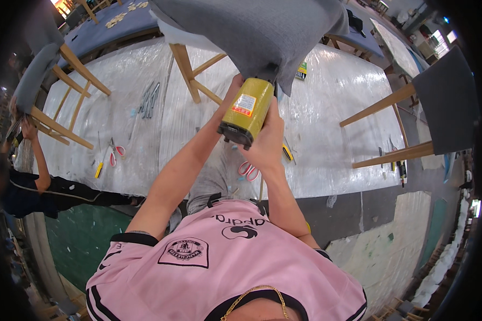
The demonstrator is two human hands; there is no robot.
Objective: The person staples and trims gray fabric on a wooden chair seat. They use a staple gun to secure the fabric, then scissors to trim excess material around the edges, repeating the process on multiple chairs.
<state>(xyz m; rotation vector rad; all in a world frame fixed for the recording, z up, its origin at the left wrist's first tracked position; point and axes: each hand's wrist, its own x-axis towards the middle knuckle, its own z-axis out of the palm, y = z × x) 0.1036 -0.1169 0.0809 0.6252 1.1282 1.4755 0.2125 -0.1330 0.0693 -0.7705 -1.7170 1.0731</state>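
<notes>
a: what's in hand?
b: a tool (247, 109), out in front of the chest, its far end up at the grey cloth (284, 43). i can't tell whether it touches.
a: and the hands?
b: the right hand (269, 140) is curled firmly round the tool's side. the left hand (235, 88) is mostly hidden behind it, near the cloth; i can't tell how far open it is or whether it grips anything.
a: what's the cloth like?
b: matte and finely woven, falling in soft folds to a loose, pointed corner. pale padding (183, 36) shows at its left edge, above straight legs (183, 68) of light wood.
a: and underneath?
b: a table (321, 166) covered in clear film, shiny and wrinkled. slim metal rods (149, 101) lie on it at the left, and scissors (248, 170) with red looped handles lie just below the right hand.
a: how does the tool look?
b: a chunky box with rounded edges, dull yellow, with a black cap at the near end and a white-and-red label on top.
</notes>
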